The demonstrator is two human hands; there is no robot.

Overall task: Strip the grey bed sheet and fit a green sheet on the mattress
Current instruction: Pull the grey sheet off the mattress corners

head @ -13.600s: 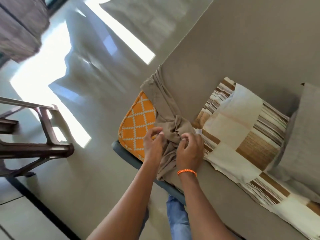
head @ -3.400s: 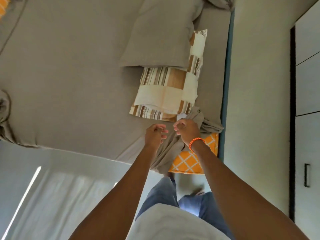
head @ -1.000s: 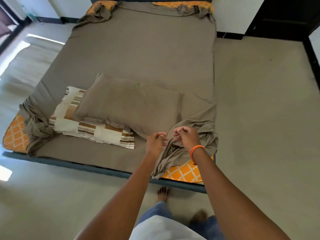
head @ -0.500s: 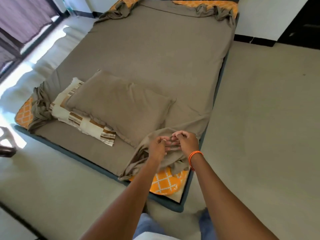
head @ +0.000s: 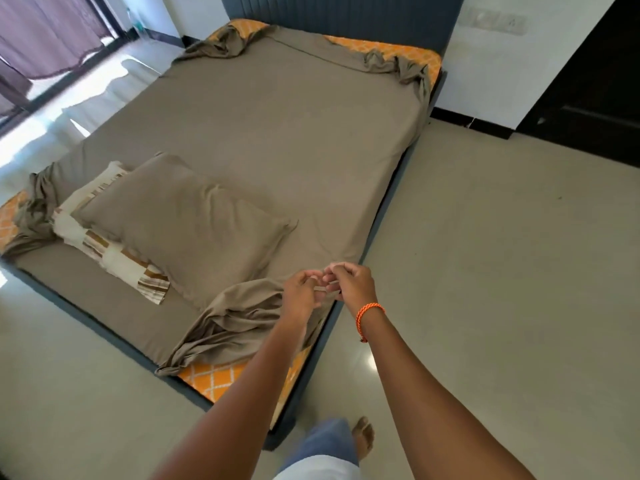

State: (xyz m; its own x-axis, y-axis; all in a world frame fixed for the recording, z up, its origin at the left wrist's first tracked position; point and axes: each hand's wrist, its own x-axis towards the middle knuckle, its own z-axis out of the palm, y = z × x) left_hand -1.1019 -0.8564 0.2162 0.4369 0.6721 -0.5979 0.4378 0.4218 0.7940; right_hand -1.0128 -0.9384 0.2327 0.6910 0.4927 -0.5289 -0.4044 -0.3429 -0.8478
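The grey bed sheet (head: 277,133) lies over an orange patterned mattress (head: 214,377). All its corners are pulled loose and bunched, so orange shows at each of them. At the near right corner, my left hand (head: 301,294) and my right hand (head: 349,284) are close together and pinch the bunched edge of the sheet, lifted a little above the mattress. No green sheet is in view.
A grey pillow (head: 187,223) lies partly on a striped brown and cream pillow (head: 104,251) at the bed's near left. A dark headboard (head: 346,15) stands at the far end. Pale tiled floor (head: 502,271) runs along the right; curtains (head: 45,32) hang far left.
I have stepped to the right around the near corner. My hands have drawn the loosened corner further off the mattress and kept their hold on it.
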